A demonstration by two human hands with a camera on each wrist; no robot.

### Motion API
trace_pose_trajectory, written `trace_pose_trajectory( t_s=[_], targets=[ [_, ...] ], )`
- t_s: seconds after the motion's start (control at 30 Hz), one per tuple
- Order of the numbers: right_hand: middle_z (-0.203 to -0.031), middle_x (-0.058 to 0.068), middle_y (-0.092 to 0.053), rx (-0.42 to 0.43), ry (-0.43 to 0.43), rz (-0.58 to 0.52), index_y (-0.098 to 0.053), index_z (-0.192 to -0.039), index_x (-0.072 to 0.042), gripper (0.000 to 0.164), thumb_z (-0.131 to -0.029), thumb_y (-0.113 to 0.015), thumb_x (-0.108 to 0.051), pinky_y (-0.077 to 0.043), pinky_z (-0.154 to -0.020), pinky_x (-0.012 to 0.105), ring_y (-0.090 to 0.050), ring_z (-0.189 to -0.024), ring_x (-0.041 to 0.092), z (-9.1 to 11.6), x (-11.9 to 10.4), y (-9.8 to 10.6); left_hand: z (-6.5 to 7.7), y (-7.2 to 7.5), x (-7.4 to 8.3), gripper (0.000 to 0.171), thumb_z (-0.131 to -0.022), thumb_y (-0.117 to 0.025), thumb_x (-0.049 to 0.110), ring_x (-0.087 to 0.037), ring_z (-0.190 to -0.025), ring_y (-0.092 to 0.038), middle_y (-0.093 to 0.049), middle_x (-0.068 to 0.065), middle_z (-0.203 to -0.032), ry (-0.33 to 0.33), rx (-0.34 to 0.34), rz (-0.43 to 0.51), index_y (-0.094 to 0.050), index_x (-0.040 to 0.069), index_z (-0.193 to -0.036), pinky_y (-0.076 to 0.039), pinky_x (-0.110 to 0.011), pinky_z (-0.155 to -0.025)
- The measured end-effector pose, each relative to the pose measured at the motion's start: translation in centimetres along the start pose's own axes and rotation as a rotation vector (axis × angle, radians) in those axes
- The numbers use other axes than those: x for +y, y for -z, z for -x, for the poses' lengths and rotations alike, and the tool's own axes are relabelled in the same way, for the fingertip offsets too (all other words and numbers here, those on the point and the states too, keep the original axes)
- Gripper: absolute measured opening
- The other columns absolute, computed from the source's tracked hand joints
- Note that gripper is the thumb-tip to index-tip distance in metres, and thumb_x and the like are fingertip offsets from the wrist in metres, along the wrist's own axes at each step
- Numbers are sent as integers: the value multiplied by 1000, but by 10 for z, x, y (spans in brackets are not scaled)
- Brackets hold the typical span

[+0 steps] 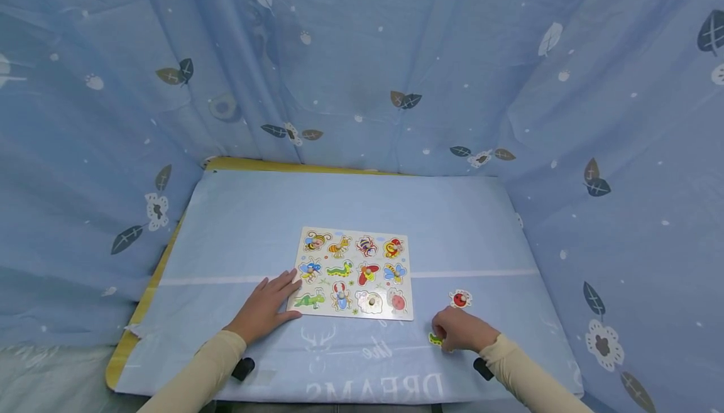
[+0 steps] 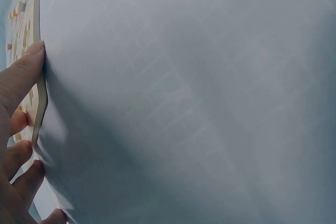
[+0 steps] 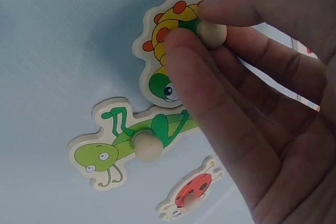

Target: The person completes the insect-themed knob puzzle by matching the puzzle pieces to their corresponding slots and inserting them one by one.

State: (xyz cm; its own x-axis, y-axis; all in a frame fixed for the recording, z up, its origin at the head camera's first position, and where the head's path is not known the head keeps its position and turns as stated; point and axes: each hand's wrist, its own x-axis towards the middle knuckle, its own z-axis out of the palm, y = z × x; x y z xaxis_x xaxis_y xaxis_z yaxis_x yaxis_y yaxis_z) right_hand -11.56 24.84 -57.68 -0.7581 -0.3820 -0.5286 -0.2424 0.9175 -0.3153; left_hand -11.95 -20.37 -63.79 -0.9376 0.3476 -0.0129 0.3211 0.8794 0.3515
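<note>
My left hand (image 1: 266,305) rests at the lower left corner of a wooden insect puzzle board (image 1: 355,320); in the left wrist view its thumb and fingertips touch the board's edge (image 2: 38,24). In the right wrist view, the thumb and index finger of my right hand (image 3: 247,103) pinch the round knob on a curled yellow-and-green caterpillar puzzle piece (image 3: 157,40). Beside it lies a green grasshopper piece (image 3: 121,150), partly behind the fingers. A red ladybug piece (image 1: 460,298) lies just beyond the right hand. From the head view, the caterpillar piece is hidden by the hand.
A light blue cloth (image 1: 249,212) covers the table, whose yellow edge (image 1: 141,312) shows at the left and back. Blue patterned curtains (image 1: 362,73) stand behind and on both sides. Black straps (image 1: 243,369) sit at the wrists.
</note>
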Motion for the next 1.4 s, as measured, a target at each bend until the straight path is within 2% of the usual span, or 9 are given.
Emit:
trace_pose_trajectory(
  t_s=[0.4,0.6,0.77,0.9,1.07,1.23,1.4],
  targets=[
    [-60,-5,-53,-38,-12,-31,-67,-66,-16,26,-75,-85,1,-41,-54,24,-50,-61,11,-13,-5,7,-3,-1,-4,81,-86,-78,56,-31,-153,-40,-41,-7,-166,6,-4,-19,-54,15,-151,-33,-63,-124],
    [-57,-9,-48,-25,70,-25,-64,-63,-17,29,-74,-82,3,-36,-50,23,-46,-57,8,-28,-11,18,-3,1,-6,81,-85,-78,56,-31,-153,-41,-42,-7,-165,3,5,-21,-55,15,-151,-34,-63,-123],
    [-58,-12,-43,2,152,36,-59,-61,-20,32,-73,-77,4,-31,-50,22,-40,-56,6,-48,-19,33,-3,-1,-6,81,-85,-78,56,-31,-153,-40,-41,-7,-166,9,-1,-8,-55,15,-151,-33,-63,-124],
    [-59,-12,-44,21,207,86,-60,-64,-19,31,-75,-75,5,-31,-51,22,-38,-57,5,-64,-36,50,-2,-1,-3,81,-85,-79,56,-32,-153,-40,-41,-8,-166,17,-11,5,-55,14,-150,-32,-63,-124],
    [-61,-10,-49,3,276,117,-63,-66,-17,28,-79,-77,4,-34,-52,22,-40,-58,6,-86,-68,67,0,-3,-2,82,-84,-80,55,-31,-154,-39,-41,-7,-166,37,-22,10,-55,15,-151,-31,-62,-125],
    [-61,-11,-50,-14,354,194,-63,-67,-19,30,-82,-74,4,-34,-53,21,-39,-58,5,-113,-95,72,0,-2,-1,81,-84,-80,54,-31,-154,-38,-40,-6,-166,26,-26,29,-54,16,-151,-30,-62,-126],
    [-61,-10,-49,23,417,246,-60,-66,-19,31,-83,-76,2,-33,-54,20,-37,-58,6,-144,-119,74,1,-1,-1,80,-86,-78,55,-29,-154,-38,-41,-5,-166,25,-25,36,-54,17,-152,-31,-62,-126]
  ],
)
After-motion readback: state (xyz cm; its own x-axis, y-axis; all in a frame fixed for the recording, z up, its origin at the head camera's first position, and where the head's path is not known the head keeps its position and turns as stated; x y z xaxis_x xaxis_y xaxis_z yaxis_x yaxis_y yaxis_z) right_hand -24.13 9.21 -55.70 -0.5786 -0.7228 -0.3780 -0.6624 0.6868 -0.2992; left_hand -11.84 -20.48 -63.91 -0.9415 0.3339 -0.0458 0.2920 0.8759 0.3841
